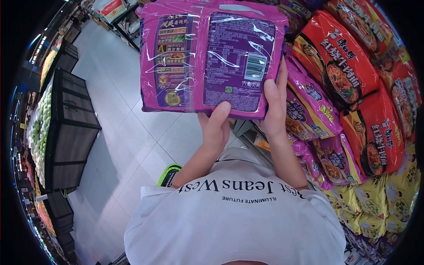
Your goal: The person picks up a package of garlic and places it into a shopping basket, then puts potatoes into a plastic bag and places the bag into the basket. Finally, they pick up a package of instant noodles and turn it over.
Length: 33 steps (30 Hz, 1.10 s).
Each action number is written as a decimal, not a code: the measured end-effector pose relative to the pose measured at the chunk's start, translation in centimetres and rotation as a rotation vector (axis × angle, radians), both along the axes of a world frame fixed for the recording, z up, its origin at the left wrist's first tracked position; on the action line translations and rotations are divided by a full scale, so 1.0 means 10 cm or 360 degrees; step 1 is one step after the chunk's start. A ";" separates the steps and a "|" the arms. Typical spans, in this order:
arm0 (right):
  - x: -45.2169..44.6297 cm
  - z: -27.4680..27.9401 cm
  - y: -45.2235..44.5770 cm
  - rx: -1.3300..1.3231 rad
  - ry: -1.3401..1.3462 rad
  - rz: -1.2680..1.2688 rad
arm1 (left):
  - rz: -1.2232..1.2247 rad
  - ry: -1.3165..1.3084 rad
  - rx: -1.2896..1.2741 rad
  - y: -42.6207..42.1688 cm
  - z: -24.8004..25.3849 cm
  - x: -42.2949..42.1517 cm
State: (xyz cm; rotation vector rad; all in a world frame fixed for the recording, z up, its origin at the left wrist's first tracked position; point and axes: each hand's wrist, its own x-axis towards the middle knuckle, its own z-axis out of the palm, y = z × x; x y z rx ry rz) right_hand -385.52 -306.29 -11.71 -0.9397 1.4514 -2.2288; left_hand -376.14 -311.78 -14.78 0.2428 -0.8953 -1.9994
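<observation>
A large purple packet [176, 66] with a printed back, a barcode and a clear seam down its middle is held up in front of me. My left hand [215, 121] grips its bottom edge, thumb on the printed face and the other fingers behind it. At the lower right corner is my right hand [274, 99], its thumb on the front and fingers along the side edge. Both hands touch only this packet.
Red noodle packets [338, 66], purple packets [309, 95] and yellow packets [373, 205] are stacked on the right. Dark produce stands [73, 128] line the left across a tiled floor [128, 145]. A green and black shoe [169, 174] shows below.
</observation>
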 end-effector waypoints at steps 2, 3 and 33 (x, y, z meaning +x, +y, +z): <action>-0.03 -0.02 0.02 -0.0044 -0.0044 0.0081 | -0.0016 -0.0014 0.0018 0.00 0.01 0.01; -0.04 -0.04 0.03 -0.0066 -0.0068 0.0123 | -0.0023 -0.0023 0.0028 0.01 0.01 0.01; -0.03 -0.03 0.01 -0.0014 -0.0036 -0.0018 | -0.0082 -0.0071 -0.0029 0.02 0.08 0.01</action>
